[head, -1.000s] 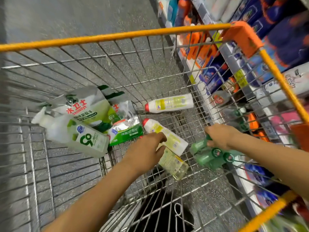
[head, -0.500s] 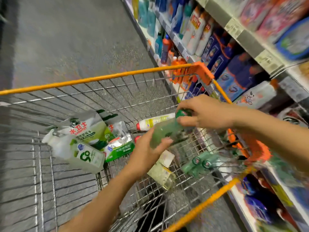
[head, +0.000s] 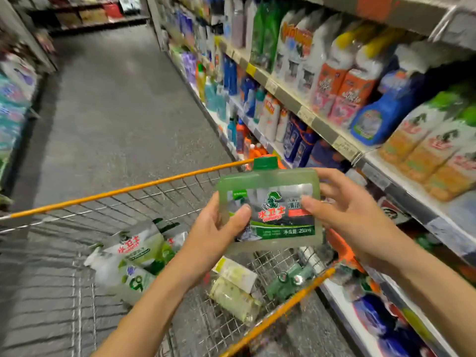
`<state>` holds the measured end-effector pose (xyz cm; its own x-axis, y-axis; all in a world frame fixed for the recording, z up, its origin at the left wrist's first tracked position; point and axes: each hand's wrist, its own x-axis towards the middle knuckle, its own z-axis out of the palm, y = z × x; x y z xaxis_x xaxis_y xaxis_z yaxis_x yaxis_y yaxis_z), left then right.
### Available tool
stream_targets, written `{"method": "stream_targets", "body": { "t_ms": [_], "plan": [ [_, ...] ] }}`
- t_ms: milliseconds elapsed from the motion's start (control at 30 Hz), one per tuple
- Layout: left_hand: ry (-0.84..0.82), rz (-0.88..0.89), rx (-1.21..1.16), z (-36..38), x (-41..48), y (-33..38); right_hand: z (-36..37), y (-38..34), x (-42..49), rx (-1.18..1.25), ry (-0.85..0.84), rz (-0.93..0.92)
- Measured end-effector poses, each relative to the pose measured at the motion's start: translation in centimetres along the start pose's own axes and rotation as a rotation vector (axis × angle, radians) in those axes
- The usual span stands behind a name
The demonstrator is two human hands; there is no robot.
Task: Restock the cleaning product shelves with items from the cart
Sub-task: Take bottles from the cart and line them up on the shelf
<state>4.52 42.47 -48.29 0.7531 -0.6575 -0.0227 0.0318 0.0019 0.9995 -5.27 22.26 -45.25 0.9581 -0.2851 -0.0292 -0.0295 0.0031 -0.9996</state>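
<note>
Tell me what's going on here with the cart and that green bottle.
A person stands in a shop aisle and holds a flat green bottle upright in both hands above a wire cart, label facing them. The left hand grips its lower left edge and the right hand its right side. Refill pouches and small green bottles lie in the cart. The cleaning product shelves run along the right; the bottle is not yet on them.
</note>
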Motion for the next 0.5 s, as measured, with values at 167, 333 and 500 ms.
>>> {"method": "stream_targets", "body": {
  "t_ms": [167,333,500],
  "plan": [
    [-0.082,0.162,-0.014,5.0,-0.3,5.8,-3.1,-4.7,-4.4,0.028,0.123,-0.117],
    [-0.181,0.311,0.052,12.3,-0.1,12.5,-8.2,-11.9,-11.4,-0.028,0.325,-0.259],
    [-0.371,0.439,-0.008,20.6,-0.1,19.2,-13.0,-18.9,-18.8,-0.154,0.474,-0.392]
  ]
}}
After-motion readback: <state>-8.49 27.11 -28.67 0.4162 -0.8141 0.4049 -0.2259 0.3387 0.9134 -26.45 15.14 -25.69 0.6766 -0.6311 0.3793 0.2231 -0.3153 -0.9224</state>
